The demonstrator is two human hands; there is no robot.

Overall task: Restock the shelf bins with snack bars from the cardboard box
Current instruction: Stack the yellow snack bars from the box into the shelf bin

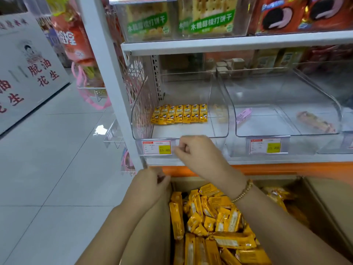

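An open cardboard box at the bottom holds a heap of yellow-wrapped snack bars. Above it, a clear shelf bin carries one row of yellow snack bars standing side by side at its back. My left hand rests on the box's left rim with fingers curled; nothing shows in it. My right hand hovers as a loose fist in front of the bin's lower front edge, beside the price tag. I see no bar in it.
A second clear bin to the right holds a pink slip and one wrapped bar. Cracker packs and red cookie packs fill the shelf above. A white upright post borders the shelf's left side. Tiled floor and a white display stand lie to the left.
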